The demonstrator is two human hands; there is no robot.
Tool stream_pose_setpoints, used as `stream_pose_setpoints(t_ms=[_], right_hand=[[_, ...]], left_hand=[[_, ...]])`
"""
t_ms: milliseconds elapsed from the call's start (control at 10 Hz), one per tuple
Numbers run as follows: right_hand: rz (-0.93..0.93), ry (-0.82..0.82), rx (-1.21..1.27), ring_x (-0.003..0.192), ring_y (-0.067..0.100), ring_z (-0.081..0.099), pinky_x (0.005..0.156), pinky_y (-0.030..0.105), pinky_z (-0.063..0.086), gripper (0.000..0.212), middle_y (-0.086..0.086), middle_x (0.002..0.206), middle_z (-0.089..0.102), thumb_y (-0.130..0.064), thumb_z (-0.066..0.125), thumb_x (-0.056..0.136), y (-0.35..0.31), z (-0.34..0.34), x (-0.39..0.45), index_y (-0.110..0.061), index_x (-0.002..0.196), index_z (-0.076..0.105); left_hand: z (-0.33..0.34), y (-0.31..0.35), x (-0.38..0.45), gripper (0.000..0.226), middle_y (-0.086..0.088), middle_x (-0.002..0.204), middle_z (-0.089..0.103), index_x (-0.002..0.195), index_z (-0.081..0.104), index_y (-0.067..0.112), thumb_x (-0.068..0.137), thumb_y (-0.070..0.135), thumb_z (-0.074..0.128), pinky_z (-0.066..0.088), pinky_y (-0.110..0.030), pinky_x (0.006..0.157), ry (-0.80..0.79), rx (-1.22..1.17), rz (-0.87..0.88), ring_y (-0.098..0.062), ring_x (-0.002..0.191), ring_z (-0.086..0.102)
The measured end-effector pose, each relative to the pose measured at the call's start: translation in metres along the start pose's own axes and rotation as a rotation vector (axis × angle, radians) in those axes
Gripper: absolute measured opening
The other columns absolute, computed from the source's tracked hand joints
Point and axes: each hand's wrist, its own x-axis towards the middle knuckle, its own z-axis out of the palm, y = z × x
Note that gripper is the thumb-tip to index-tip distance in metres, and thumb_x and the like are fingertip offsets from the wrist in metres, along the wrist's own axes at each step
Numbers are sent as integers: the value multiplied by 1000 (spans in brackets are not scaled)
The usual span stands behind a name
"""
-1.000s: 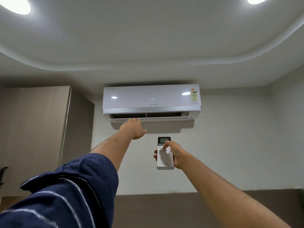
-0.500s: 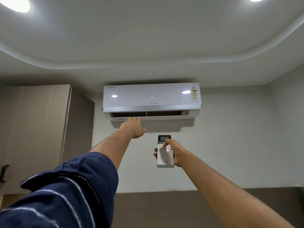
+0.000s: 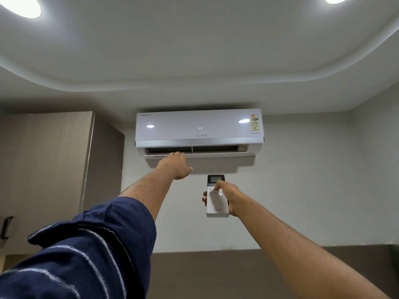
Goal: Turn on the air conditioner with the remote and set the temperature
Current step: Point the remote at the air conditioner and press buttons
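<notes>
A white wall-mounted air conditioner (image 3: 198, 128) hangs high on the wall, its bottom flap swung down and the vent slot dark behind it. My left hand (image 3: 176, 166) reaches up flat, fingers together, with the fingertips just under the flap at the vent's left half. My right hand (image 3: 226, 196) holds a white remote (image 3: 217, 207) upright below the unit, its dark screen end pointing up. The thumb rests on the buttons just under the screen.
A tall brown cupboard (image 3: 54, 180) fills the left side, a black handle (image 3: 6, 227) at its edge. Two round ceiling lights (image 3: 20, 6) glow above. A brown panel (image 3: 237, 272) runs along the lower wall.
The view has tilted slightly, so the air conditioner sits a little higher in frame. My left hand has crept up towards the flap. The right hand keeps its hold on the remote.
</notes>
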Motion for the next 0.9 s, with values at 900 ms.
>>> stream_pose_setpoints(t_ms=[900], right_hand=[[24, -18, 13, 67, 31, 70, 65, 35, 57, 56, 19, 94, 70, -5, 43, 78, -5, 6, -11, 0, 134, 47]], left_hand=[[-5, -7, -2, 74, -11, 163, 13, 155, 10, 5, 98, 44, 36, 22, -47, 121, -12, -13, -3, -29, 151, 12]])
